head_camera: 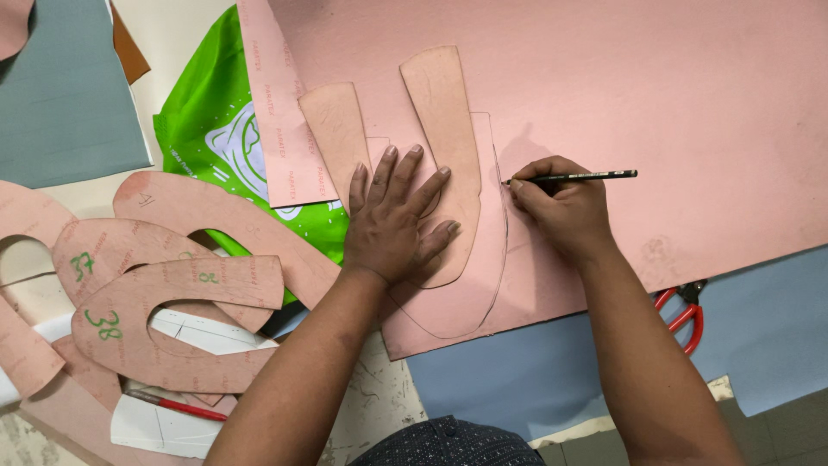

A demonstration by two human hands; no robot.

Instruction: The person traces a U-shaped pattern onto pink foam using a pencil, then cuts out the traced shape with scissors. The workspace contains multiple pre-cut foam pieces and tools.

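Pressing flat, the left hand [392, 220] pins a thin, stiff, slippery template [448, 147]; at three o'clock the right hand [561, 207] pinches a pencil [578, 177].

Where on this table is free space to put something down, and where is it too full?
Free: the wide pink sheet above and right of the right hand holding the pencil, and the blue sheet below the pink edge, left of the red scissors. Crowded: the left side, with stacked pink cut patterns and a green bag, and around the left hand.
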